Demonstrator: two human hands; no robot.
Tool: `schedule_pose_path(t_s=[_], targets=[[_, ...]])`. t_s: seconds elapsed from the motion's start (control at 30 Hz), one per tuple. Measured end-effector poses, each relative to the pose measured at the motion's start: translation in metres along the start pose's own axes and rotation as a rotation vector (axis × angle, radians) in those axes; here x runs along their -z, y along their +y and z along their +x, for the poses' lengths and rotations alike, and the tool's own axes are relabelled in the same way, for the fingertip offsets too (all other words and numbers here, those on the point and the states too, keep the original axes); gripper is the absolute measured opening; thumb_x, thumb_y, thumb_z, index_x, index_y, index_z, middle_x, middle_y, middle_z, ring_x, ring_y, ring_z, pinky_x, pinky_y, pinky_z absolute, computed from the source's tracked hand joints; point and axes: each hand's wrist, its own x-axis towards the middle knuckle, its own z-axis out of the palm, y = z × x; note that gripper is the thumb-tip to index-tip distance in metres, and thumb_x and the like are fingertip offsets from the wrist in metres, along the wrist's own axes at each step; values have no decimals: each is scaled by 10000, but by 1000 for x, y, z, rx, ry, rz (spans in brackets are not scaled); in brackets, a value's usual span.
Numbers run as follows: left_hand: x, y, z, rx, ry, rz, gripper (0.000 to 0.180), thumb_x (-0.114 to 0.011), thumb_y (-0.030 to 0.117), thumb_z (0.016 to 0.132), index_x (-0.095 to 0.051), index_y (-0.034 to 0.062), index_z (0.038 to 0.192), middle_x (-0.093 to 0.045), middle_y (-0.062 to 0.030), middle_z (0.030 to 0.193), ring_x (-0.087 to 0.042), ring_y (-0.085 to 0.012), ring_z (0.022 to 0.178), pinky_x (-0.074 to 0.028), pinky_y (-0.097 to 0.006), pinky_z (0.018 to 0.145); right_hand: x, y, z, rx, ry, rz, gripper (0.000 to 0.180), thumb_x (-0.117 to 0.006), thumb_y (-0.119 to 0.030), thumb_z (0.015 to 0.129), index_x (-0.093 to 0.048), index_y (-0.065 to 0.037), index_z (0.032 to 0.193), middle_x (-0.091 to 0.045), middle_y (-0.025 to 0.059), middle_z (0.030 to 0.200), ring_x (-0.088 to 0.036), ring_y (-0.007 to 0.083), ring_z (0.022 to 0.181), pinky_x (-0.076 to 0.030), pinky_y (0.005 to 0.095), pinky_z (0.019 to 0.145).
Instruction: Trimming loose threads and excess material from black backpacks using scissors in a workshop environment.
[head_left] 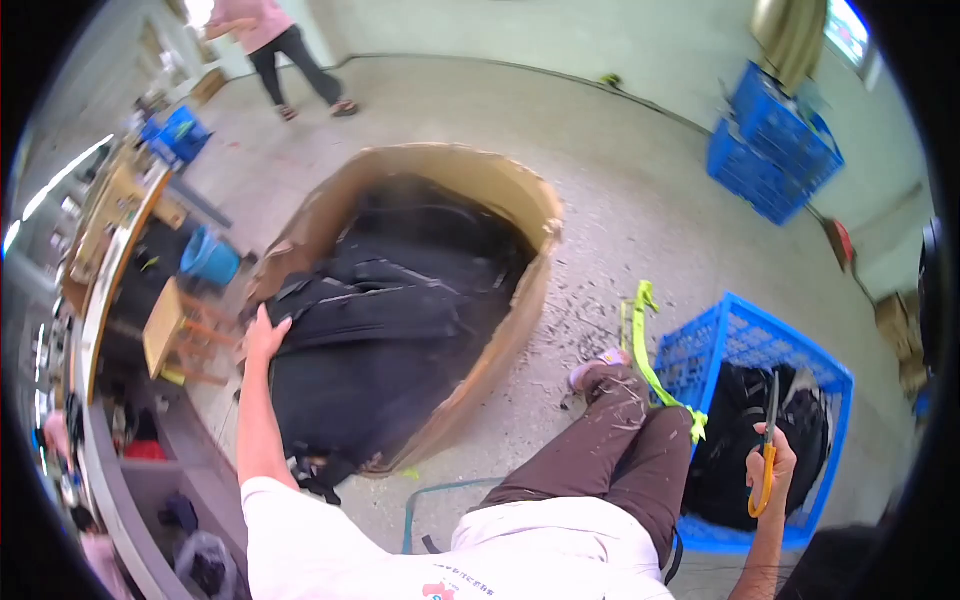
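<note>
My left hand (pixel 265 335) reaches to the left side of a large cardboard box (pixel 545 235), its thumb and fingers apart against black fabric. That fabric belongs to a heap of black bags or garments (pixel 370 310) with pale zipper-like lines; their exact kind is unclear. Over on the right, my right hand (pixel 775 465) is closed round orange-handled scissors (pixel 767 475), blades pointing up and away. Below the scissors is a blue plastic crate (pixel 845 400) holding more black fabric items (pixel 730 470).
Yellow-green strips (pixel 645 345) hang by the crate near my knee. Dark scraps (pixel 590 310) litter the floor. To the left are a wooden stool (pixel 165 330), a blue bucket (pixel 210 257) and a workbench (pixel 125 270). Blue crates (pixel 770 150) stand far right; a person (pixel 275 45) stands far left.
</note>
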Motion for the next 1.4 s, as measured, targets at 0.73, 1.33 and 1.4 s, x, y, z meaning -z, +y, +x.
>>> schedule_pose_path(t_s=[0.73, 1.33, 1.4], targets=[[-158, -16, 62, -464, 350, 171, 458, -507, 257, 901, -444, 11, 1281, -528, -204, 1175, -500, -356, 1073, -398, -397, 918, 11, 69, -104, -589, 400, -195, 409, -717, -136, 744, -549, -19, 1098, -550, 12, 660, -482, 72, 493, -402, 220, 444], [-396, 505, -275, -1543, -183, 165, 398, -443, 207, 860, -462, 68, 1232, -474, -131, 1178, -453, -285, 1132, -375, -369, 947, 231, 288, -52, -443, 672, -1200, 411, -694, -73, 698, -484, -112, 1049, -587, 181, 754, -585, 382, 734, -454, 468, 628], [-452, 599, -204, -1677, -16, 60, 379, -458, 183, 814, -491, 52, 1168, -544, -140, 1034, -510, -276, 1049, -379, -362, 927, 220, 308, 49, -341, 757, -1006, 438, -723, -105, 692, -482, -116, 1057, -598, 181, 757, -596, 384, 737, -460, 467, 625]])
